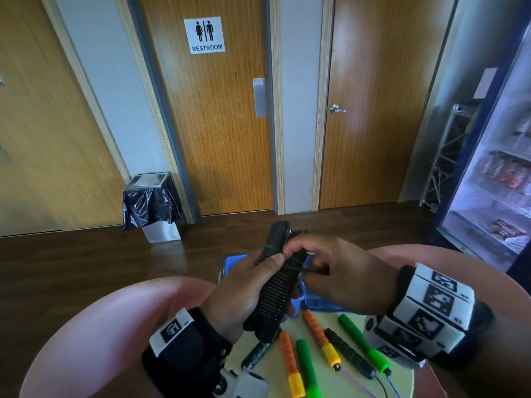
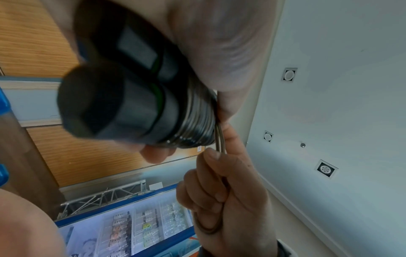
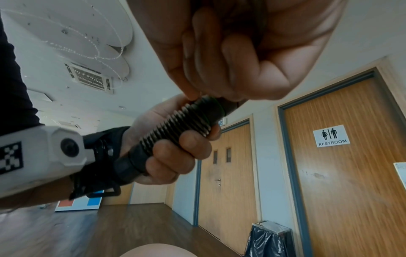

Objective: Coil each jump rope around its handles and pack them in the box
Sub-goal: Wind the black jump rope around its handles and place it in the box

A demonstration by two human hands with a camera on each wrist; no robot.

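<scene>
The black handles (image 1: 273,285), wound with rope (image 1: 274,297), are held above a pale round tabletop (image 1: 324,320). The left hand (image 1: 241,288) is wrapped around them; the right hand (image 1: 339,271) pinches the rope's free end against the coil. Orange, green and black handles (image 1: 349,353) lie on the tabletop. A blue box (image 1: 316,303) sits behind, its contents hidden. Beyond are a wood floor (image 1: 86,268), a restroom door (image 1: 212,124) and a bin (image 1: 150,202).

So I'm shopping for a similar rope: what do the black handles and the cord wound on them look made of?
Black handles: matte, probably hard plastic or rubber, dull with no glare. Cord: thin, smooth and glossy, its tight turns catch light, so likely PVC-coated, perhaps over wire; cannot tell.
</scene>
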